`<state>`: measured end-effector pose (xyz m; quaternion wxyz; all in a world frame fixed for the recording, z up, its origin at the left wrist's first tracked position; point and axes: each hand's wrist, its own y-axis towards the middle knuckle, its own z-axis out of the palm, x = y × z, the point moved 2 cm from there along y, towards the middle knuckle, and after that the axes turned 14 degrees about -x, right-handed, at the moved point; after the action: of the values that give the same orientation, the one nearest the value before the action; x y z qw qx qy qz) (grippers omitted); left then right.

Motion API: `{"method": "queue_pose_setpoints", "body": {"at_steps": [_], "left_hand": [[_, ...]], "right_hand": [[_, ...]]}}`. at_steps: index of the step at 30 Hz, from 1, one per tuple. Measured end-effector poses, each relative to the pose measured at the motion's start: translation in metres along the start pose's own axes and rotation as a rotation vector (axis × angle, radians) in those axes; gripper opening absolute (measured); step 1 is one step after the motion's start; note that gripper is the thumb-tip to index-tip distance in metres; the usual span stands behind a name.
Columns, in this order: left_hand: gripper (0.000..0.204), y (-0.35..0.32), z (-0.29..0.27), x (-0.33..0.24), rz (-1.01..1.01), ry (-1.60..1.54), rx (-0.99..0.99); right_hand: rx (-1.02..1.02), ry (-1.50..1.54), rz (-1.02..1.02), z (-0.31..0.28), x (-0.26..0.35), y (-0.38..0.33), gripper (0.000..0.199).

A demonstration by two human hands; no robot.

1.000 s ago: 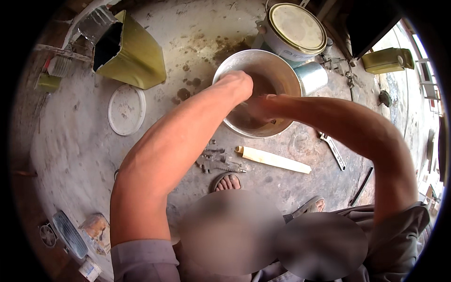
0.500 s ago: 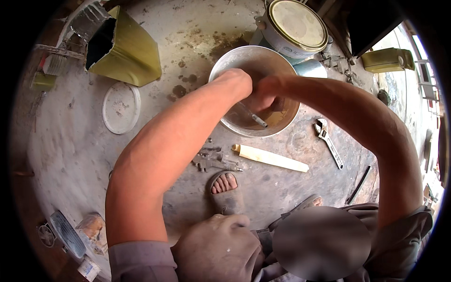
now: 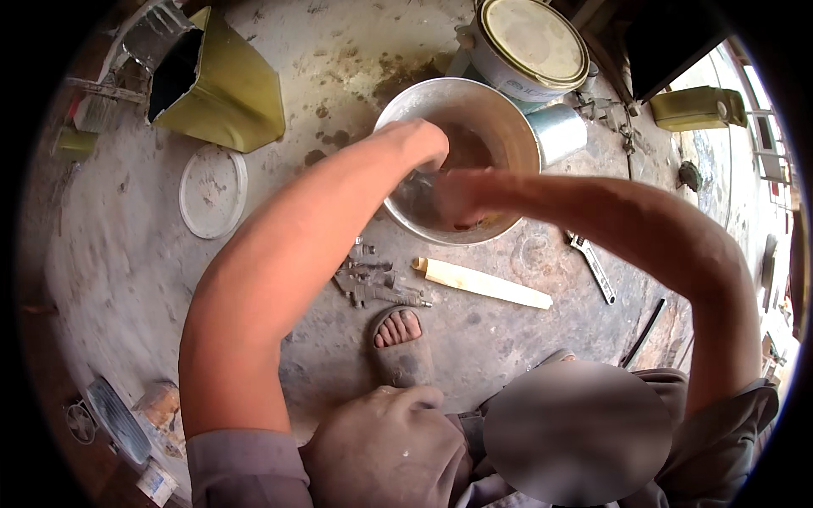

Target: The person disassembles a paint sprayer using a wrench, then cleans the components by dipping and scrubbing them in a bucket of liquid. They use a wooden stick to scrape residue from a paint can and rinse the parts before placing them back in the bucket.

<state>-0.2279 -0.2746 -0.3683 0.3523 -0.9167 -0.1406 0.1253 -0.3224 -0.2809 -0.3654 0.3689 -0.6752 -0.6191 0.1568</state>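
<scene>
Both my hands are inside a metal basin [image 3: 518, 140] that holds brownish liquid [image 3: 468, 146]. My left hand [image 3: 423, 144] is closed, fingers curled downward at the basin's left side. What it grips is hidden beneath it; a greyish shape shows just below. Lower and to the right, my right hand [image 3: 466, 196] is smeared by motion, so its fingers cannot be made out. It is close to my left hand, over the near part of the basin.
Near the basin lie grimy metal fittings [image 3: 383, 284], a pale yellowish roll [image 3: 487, 284] and an adjustable wrench [image 3: 597, 273]. Behind stand a lidded bucket [image 3: 532, 42] and a metal can [image 3: 561, 135]. Leftward are a cut-open yellow tin [image 3: 241, 93] and a white lid [image 3: 213, 193].
My right hand has moved toward me and left, below my left hand. The slim metal tube seen between them is no longer visible. The view has shifted slightly.
</scene>
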Motion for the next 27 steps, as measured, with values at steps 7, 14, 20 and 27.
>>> {"method": "queue_pose_setpoints", "body": {"at_steps": [7,14,20,27], "left_hand": [[0.023,0.008,0.01,0.012,-0.115,-0.062,-0.008],[0.024,-0.004,0.008,-0.004,-0.163,-0.084,-0.033],[0.021,0.0,0.004,-0.008,-0.158,-0.032,-0.025],[0.027,-0.012,0.001,0.005,-0.165,-0.253,-0.108]], "right_hand": [[-0.333,0.018,-0.017,0.023,-0.006,0.034,0.026],[-0.001,-0.002,0.069,0.023,-0.016,0.018,0.035],[-0.133,0.098,0.097,0.028,-0.006,0.034,0.037],[0.16,-0.382,-0.046,-0.037,-0.028,0.001,0.035]]}}
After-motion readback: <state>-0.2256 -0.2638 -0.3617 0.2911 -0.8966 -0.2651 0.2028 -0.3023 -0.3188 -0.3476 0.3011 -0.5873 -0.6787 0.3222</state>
